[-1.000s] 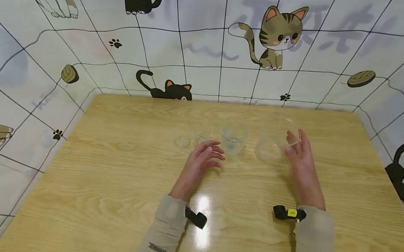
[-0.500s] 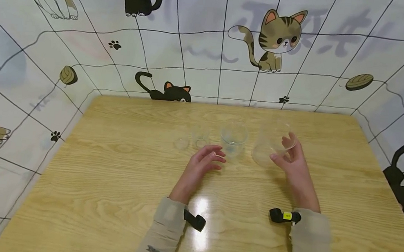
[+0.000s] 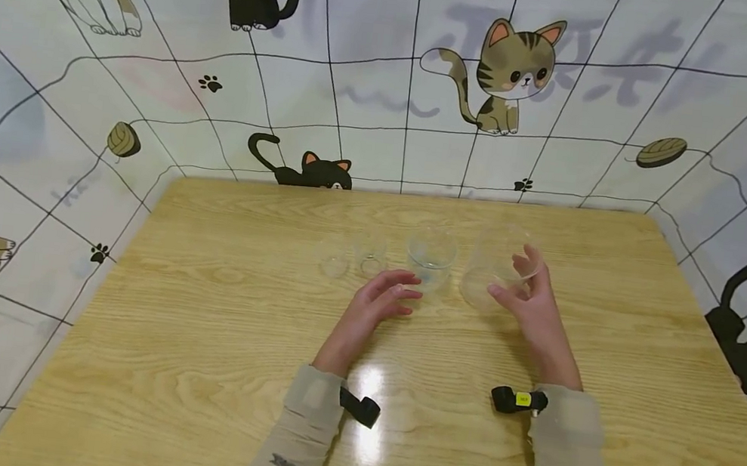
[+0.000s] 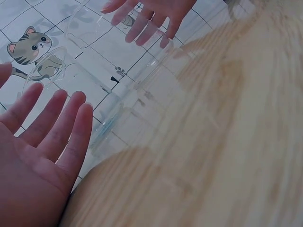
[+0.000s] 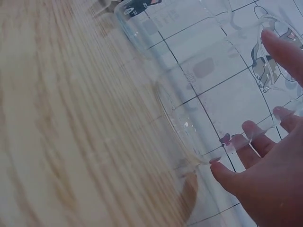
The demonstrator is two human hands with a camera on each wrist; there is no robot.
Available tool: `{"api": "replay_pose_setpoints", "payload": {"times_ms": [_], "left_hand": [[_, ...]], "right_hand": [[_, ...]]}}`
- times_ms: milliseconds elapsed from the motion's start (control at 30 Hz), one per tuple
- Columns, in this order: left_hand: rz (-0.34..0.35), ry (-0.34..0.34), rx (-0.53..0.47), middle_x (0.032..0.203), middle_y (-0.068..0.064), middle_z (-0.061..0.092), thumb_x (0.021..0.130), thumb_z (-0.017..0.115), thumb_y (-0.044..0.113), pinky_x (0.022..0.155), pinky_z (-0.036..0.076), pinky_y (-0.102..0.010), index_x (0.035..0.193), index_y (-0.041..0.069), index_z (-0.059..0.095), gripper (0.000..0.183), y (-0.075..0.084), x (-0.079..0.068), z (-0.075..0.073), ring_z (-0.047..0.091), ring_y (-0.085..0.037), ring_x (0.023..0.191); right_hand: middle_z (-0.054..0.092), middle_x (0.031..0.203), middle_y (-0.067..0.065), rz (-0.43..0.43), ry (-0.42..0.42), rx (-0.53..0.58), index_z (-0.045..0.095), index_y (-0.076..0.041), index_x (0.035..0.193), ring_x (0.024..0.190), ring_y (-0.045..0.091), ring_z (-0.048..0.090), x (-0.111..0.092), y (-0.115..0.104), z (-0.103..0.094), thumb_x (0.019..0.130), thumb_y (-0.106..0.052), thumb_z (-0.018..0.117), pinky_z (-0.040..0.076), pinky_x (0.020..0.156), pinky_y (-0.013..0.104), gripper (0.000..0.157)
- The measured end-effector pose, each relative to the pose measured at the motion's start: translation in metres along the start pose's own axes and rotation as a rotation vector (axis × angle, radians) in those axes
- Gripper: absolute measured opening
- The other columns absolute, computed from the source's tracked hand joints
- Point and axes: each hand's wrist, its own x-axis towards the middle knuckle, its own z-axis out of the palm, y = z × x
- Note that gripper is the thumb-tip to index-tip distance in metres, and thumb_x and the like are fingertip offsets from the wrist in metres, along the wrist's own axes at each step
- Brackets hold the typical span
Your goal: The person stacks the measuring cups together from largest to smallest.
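A large clear glass beaker (image 3: 481,278) stands on the table at the right of a row. My right hand (image 3: 541,327) holds its right side, thumb on the near side and fingers behind; the right wrist view shows faint printed marks on the beaker (image 5: 189,90). To its left is a smaller, bluish-tinted beaker (image 3: 431,258). My left hand (image 3: 368,312) is in front of this one with fingers loosely bent and nothing in it. In the left wrist view the fingers of the left hand (image 4: 47,137) appear apart from the glass.
Two still smaller clear glass vessels, one (image 3: 371,259) and another (image 3: 334,263), continue the row leftward; they are hard to make out. The wooden table (image 3: 212,337) is enclosed by a cat-printed cloth wall (image 3: 374,96) at the back and sides.
My right thumb has come round to the near side of the large beaker. The beaker has shifted slightly left and toward me with the right hand. The left hand has hardly moved.
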Motion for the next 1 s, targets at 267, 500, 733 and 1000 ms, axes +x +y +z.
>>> {"api": "replay_pose_setpoints", "payload": {"times_ms": [267, 500, 733, 1000], "left_hand": [[0.023, -0.033, 0.004, 0.134, -0.014, 0.047, 0.097, 0.047, 0.026, 0.093, 0.045, -0.045, 0.129, 0.010, 0.049, 0.036, 0.001, 0.002, -0.002, 0.051, -0.028, 0.119], [0.028, -0.034, 0.012, 0.132, -0.012, 0.049, 0.095, 0.050, 0.029, 0.092, 0.047, -0.041, 0.129, 0.010, 0.048, 0.039, -0.001, 0.001, -0.001, 0.053, -0.025, 0.117], [0.001, -0.058, 0.016, 0.133, -0.009, 0.048, 0.097, 0.046, 0.026, 0.094, 0.044, -0.044, 0.134, 0.004, 0.042, 0.043, 0.005, -0.002, 0.001, 0.051, -0.026, 0.120], [0.000, -0.061, 0.005, 0.135, -0.021, 0.044, 0.097, 0.045, 0.017, 0.095, 0.040, -0.053, 0.132, 0.006, 0.044, 0.036, 0.022, -0.007, 0.008, 0.047, -0.033, 0.122]], "right_hand": [[0.010, 0.154, 0.009, -0.040, -0.016, 0.034, 0.005, -0.021, 0.147, 0.141, 0.026, 0.007, 0.000, -0.006, 0.002, 0.084, -0.014, 0.066, 0.008, 0.111, 0.051, 0.087], [0.020, 0.151, 0.007, -0.011, -0.015, -0.009, 0.002, -0.029, 0.147, 0.139, 0.024, 0.016, 0.001, -0.006, 0.001, 0.083, -0.019, 0.069, 0.013, 0.111, 0.049, 0.093], [0.019, 0.150, 0.007, 0.013, -0.029, -0.065, 0.004, -0.031, 0.146, 0.138, 0.026, 0.016, 0.002, 0.001, -0.002, 0.082, -0.021, 0.070, 0.014, 0.110, 0.051, 0.093], [0.021, 0.149, 0.009, -0.005, -0.095, -0.105, 0.005, -0.032, 0.147, 0.135, 0.039, 0.020, -0.001, 0.001, -0.004, 0.083, -0.020, 0.069, 0.020, 0.104, 0.060, 0.091]]}}
